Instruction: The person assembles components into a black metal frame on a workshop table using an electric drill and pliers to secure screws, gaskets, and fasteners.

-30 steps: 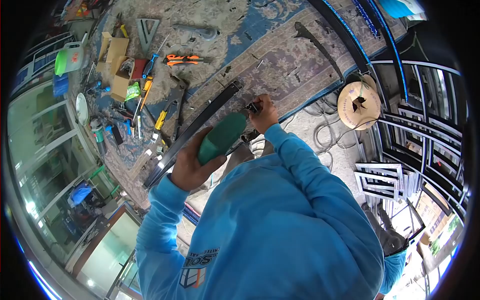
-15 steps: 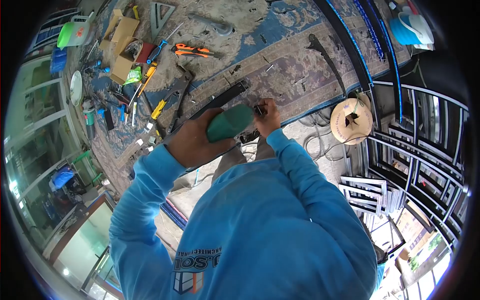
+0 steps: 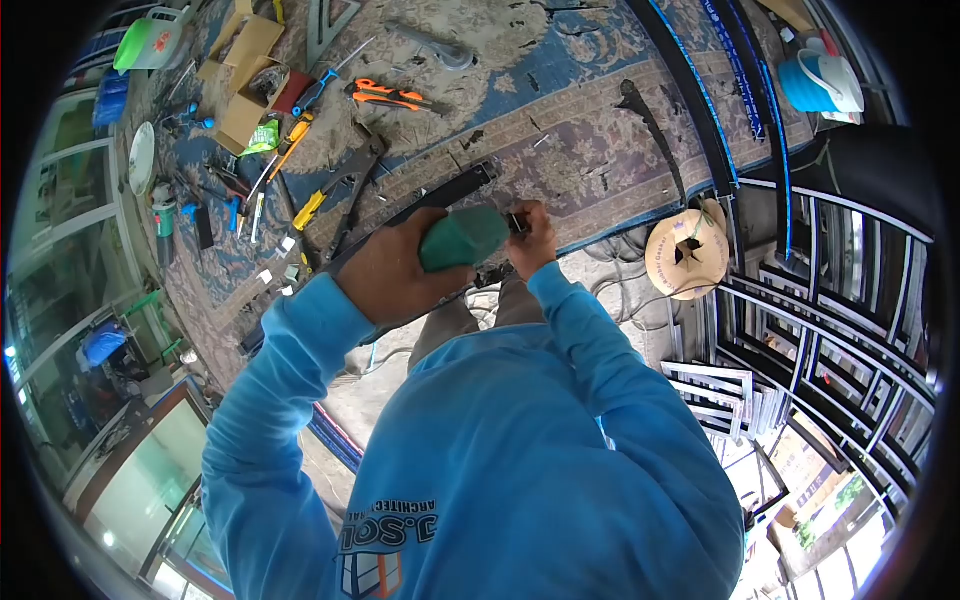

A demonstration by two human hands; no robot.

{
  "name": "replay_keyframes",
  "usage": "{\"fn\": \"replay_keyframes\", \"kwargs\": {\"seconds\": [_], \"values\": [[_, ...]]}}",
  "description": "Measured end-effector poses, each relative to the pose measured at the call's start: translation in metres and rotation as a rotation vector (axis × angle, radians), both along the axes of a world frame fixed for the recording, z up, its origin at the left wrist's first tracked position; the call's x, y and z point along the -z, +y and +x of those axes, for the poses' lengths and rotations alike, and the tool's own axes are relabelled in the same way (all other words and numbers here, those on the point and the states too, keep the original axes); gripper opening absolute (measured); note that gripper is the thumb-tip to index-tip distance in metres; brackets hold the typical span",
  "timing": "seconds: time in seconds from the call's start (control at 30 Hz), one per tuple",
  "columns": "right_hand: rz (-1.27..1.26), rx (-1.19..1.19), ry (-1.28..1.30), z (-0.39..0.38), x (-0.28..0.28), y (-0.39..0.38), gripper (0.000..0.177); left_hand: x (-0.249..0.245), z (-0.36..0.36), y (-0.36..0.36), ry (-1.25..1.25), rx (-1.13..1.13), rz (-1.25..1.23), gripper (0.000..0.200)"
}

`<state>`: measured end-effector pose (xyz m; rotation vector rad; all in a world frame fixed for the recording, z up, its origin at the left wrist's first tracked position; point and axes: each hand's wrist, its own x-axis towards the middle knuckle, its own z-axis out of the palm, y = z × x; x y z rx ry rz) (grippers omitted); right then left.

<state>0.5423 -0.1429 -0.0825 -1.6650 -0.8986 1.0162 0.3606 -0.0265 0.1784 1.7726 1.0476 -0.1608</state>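
Note:
My left hand (image 3: 395,265) is wrapped around a chunky green object with a faceted end (image 3: 463,240), whose underside is hidden by the palm. Close to its right side, the fingers of my right hand (image 3: 532,238) pinch a small dark piece (image 3: 517,225). A long black bar (image 3: 440,195) lies beyond my left hand and partly behind it. Both hands are over the near edge of the patterned carpet (image 3: 580,165), above my lap.
Left on the carpet lie a hand saw-like black tool (image 3: 355,185), orange-handled cutters (image 3: 390,96), screwdrivers and a cardboard box (image 3: 240,120). To the right are a cardboard-sided spool (image 3: 688,255), long black strips (image 3: 700,100), stacked frames (image 3: 710,395) and a blue-white bucket (image 3: 820,83).
The view has shifted slightly, so the surroundings sit a little differently in it. Both hands keep their holds and stay close together.

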Motion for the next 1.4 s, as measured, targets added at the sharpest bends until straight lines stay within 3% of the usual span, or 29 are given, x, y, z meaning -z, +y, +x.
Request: {"fn": "replay_keyframes", "kwargs": {"seconds": [0.2,0.3,0.4,0.5,0.53,0.77,1.27,1.4], "values": [[0.070,0.005,-0.064,-0.001,0.016,-0.002,0.043,-0.007,0.002,-0.002,0.021,0.017,-0.028,0.066],[0.040,-0.010,0.058,0.006,0.017,-0.004,0.035,-0.020,-0.006,-0.006,-0.050,0.021,0.029,0.072],[-0.158,-0.118,-0.205,0.022,-0.030,-0.005,0.025,-0.043,-0.009,-0.014,-0.068,0.019,0.037,0.075],[0.121,0.058,-0.596,0.047,-0.029,0.001,0.018,-0.043,-0.005,-0.013,-0.089,0.017,0.078,0.073],[-0.038,0.072,-0.538,0.054,-0.025,0.001,0.019,-0.040,-0.001,-0.012,-0.100,0.029,0.092,0.072],[-0.026,0.020,-0.331,0.066,-0.018,-0.001,0.016,-0.013,0.045,-0.001,-0.060,0.142,0.114,0.071],[-0.072,-0.105,-0.357,0.078,-0.019,-0.002,0.019,0.001,0.082,0.009,0.054,0.233,0.132,0.071],[-0.157,-0.167,-0.355,0.082,-0.028,-0.001,0.023,-0.004,0.094,0.009,0.093,0.265,0.144,0.064]]}}
